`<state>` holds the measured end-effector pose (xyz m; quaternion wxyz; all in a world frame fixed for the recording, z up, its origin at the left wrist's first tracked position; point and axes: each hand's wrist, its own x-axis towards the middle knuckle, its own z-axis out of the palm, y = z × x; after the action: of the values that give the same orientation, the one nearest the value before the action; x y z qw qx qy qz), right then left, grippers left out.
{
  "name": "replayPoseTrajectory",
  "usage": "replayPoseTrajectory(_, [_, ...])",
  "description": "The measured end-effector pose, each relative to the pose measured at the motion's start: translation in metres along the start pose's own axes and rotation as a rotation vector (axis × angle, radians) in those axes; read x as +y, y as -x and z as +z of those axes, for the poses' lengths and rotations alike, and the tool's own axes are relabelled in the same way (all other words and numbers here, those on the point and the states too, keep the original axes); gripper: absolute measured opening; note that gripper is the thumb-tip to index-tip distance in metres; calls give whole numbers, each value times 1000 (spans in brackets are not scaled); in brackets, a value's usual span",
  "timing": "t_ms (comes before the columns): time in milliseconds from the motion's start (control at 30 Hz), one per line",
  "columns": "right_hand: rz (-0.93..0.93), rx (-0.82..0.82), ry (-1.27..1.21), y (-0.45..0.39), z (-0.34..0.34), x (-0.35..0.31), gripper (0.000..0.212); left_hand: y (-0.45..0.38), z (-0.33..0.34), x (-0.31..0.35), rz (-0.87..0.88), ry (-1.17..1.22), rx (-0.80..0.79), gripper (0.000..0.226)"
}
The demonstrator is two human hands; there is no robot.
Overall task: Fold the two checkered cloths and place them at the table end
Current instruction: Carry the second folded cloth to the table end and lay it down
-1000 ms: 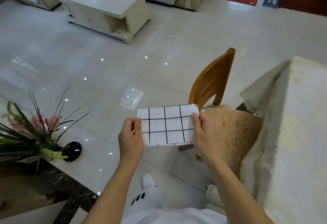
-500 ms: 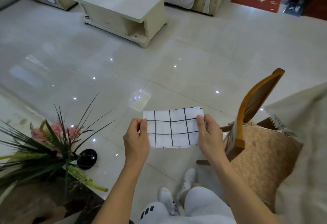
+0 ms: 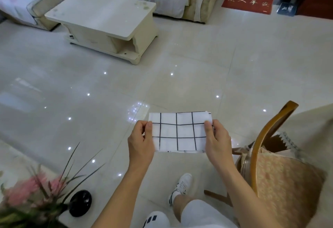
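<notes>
A folded white cloth with a black grid pattern (image 3: 177, 131) is held flat in the air above the tiled floor, in front of me. My left hand (image 3: 140, 140) pinches its left edge between thumb and fingers. My right hand (image 3: 217, 138) pinches its right edge the same way. The cloth is a small layered rectangle with several layers showing at the right corner. Only this one checkered cloth is in view. A table covered with a cream cloth (image 3: 317, 119) shows at the right edge.
A wooden chair with a woven cushion (image 3: 270, 155) stands close on the right. A flower arrangement and a black vase (image 3: 80, 203) sit at lower left. A cream coffee table (image 3: 102, 22) and sofas stand far across the floor. My legs and a white shoe are below.
The view has swung left and upward, bringing the coffee table and sofas into view. The covered table slid toward the right edge. Both hands keep holding the folded cloth the same way.
</notes>
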<state>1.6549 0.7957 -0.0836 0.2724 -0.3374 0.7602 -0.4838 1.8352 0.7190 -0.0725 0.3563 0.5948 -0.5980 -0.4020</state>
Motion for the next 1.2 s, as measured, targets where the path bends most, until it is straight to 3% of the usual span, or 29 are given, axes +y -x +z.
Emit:
replayPoseTrajectory(633, [144,230,-76,-174,-21,-18,37,-175,119,72,67,-17,-226,24])
replayPoseTrajectory(1200, [262,474,-14,-371,1,-53,39,-389,222,133,133,23,-470,24])
